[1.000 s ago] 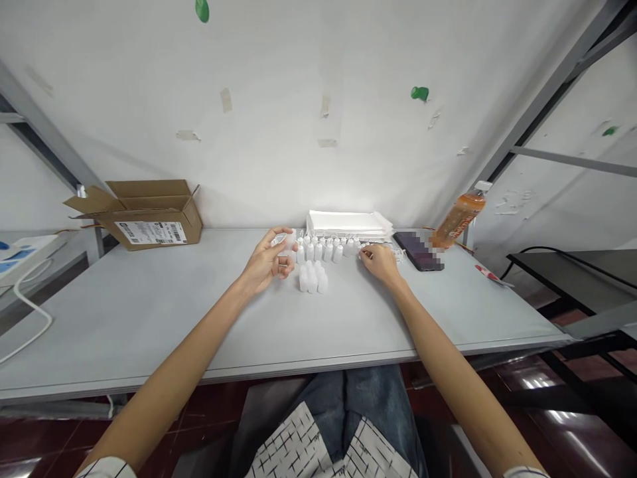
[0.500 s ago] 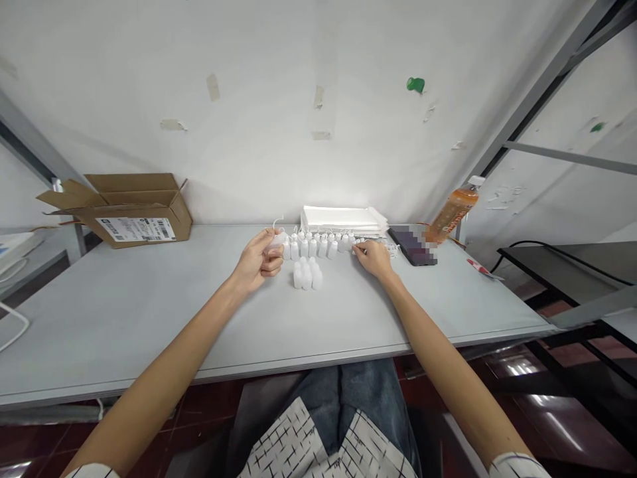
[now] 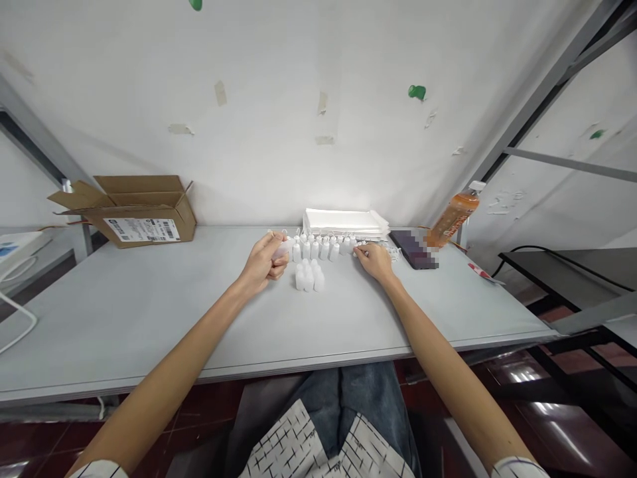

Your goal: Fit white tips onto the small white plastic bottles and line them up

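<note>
My left hand (image 3: pixel 266 261) is closed around a small white plastic bottle (image 3: pixel 284 249), which it holds tilted at the left end of a row of similar bottles. Thin white string shows at its thumb. Small white bottles (image 3: pixel 315 249) with caps and strings stand in rows in front of a stack of white paper or envelopes (image 3: pixel 343 220). Nearer to me, a tight cluster of small bottles (image 3: pixel 309 276) stands upright. At the right end of the rows my right hand (image 3: pixel 373 259) rests on the table, fingertips pinched together among small white pieces; what they grip is hidden.
An open cardboard box (image 3: pixel 144 222) stands at the back left. On the right lie a dark phone (image 3: pixel 414 249), partly blurred, and a red-and-white packet (image 3: pixel 485 273). A bottle of orange drink (image 3: pixel 452 218) stands behind them. The grey table (image 3: pixel 308 332) ends at a wall.
The view has shifted slightly. My left thumb has come over the top of the held bottle, and the string loop no longer stands up above it. My right hand stays almost still.
</note>
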Demonstrator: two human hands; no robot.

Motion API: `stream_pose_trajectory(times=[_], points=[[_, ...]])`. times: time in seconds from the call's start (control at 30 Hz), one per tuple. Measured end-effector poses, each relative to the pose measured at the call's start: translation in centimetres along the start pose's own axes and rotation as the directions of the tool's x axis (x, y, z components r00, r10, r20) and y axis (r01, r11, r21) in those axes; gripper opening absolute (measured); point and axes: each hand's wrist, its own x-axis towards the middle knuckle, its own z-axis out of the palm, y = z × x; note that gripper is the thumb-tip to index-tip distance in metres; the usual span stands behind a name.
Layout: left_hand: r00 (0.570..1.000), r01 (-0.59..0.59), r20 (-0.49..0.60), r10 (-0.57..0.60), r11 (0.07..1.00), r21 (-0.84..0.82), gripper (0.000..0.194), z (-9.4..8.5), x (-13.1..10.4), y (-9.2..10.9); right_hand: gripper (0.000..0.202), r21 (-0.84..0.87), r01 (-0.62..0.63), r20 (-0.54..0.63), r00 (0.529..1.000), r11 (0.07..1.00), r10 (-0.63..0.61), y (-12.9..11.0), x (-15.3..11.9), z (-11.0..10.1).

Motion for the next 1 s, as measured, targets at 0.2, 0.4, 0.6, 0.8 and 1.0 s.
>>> stream_pose_trajectory(times=[0.2, 0.4, 0.6, 0.8, 1.0], points=[[0.994, -0.081, -0.081, 0.080, 0.997, -0.006, 0.031, -0.2, 0.3, -0.5, 0.031, 0.014, 0.002, -0.012, 1.000, 1.000, -0.002, 0.2, 0.1, 0.2], [0.992, -0.092, -0.086, 0.097, 0.994, 0.054, 0.022, -0.2, 0.5, -0.9, 0.033, 0.020, -0.008, -0.022, 1.000, 1.000, 0.009, 0.1, 0.0, 0.2], [0.985, -0.112, -0.120, 0.126, 0.987, 0.115, 0.016, 0.1, 0.1, -0.8, 0.033, 0.155, -0.054, -0.099, 0.993, 0.986, 0.070, 0.5, 0.4, 0.3], [0.968, -0.174, -0.139, 0.208, 0.959, 0.225, 0.011, 0.2, -0.1, -0.9, 0.043, 0.602, 0.031, -0.369, 0.897, 0.798, 0.243, -2.6, 1.2, -1.6], [0.944, -0.214, -0.188, 0.271, 0.936, 0.278, 0.012, 0.0, 0.1, -1.4, 0.036, 0.866, 0.246, -0.267, 0.964, 0.434, -0.014, -12.4, 1.9, -3.2]])
